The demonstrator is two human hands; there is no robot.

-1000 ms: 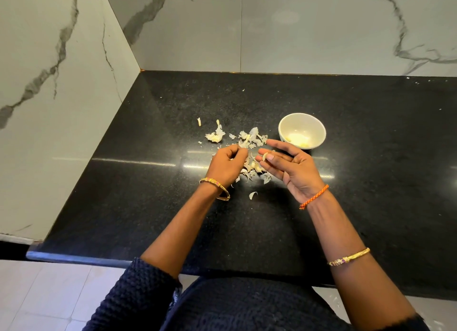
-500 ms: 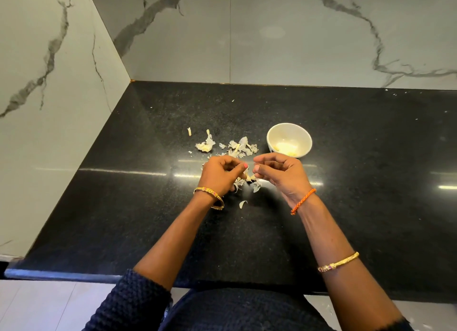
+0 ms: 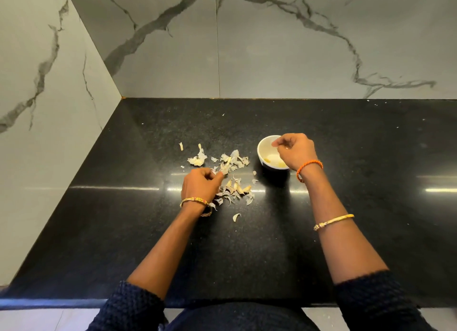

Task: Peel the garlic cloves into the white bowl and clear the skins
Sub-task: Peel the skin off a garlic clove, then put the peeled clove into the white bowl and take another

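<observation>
A black speckled worktop (image 3: 346, 231) fills the lower frame under grey-veined marble walls. At centre, the left hand (image 3: 200, 186) pinches a papery strip from the garlic skins (image 3: 232, 162); a few unpeeled cloves (image 3: 238, 188) lie just beside it. Further back, right of centre, the right hand (image 3: 295, 151) hovers curled over the white bowl (image 3: 263, 148); whether it holds a clove I cannot tell. Skins look feather-light and brittle, best swept together; cloves seem firm, pinchable at their ends.

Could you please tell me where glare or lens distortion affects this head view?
Head view: bright streaks of glare cross the glossy black stone counter beside the small white bowl; the wide-angle lens bends the marble walls outward; focus stays sharp.
</observation>
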